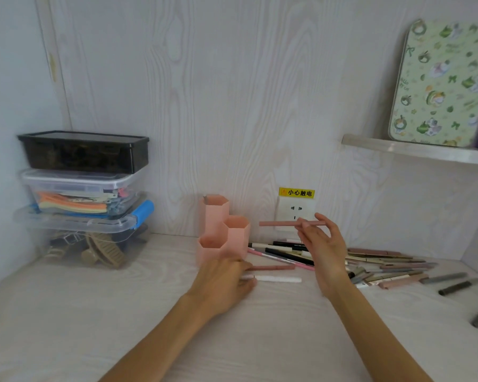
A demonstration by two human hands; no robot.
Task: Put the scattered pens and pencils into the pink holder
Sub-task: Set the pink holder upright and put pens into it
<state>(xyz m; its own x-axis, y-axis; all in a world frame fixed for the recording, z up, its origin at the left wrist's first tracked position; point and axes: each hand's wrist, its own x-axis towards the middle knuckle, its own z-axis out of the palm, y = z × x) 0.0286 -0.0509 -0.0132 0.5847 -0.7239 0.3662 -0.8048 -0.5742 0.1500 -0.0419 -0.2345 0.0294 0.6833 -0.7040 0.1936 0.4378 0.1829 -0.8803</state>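
Observation:
The pink holder point(223, 230), made of three hexagonal tubes, stands on the desk by the back wall; one pen tip shows in its tallest tube. My right hand point(322, 244) holds a dusty-pink pen point(278, 223) level in the air, just right of the holder. My left hand point(226, 282) lies flat on the desk in front of the holder, fingers touching a white pen point(279, 279) and a brown-pink pen point(273, 267). A pile of pens and pencils point(384, 267) spreads across the desk to the right, partly hidden behind my right hand.
Three stacked plastic boxes point(83, 194) stand in the left corner. A wall socket point(295, 212) with a yellow warning label sits behind my right hand. A shelf point(414, 150) at the upper right carries a green patterned board point(442, 84). Grey markers point(458, 285) lie far right.

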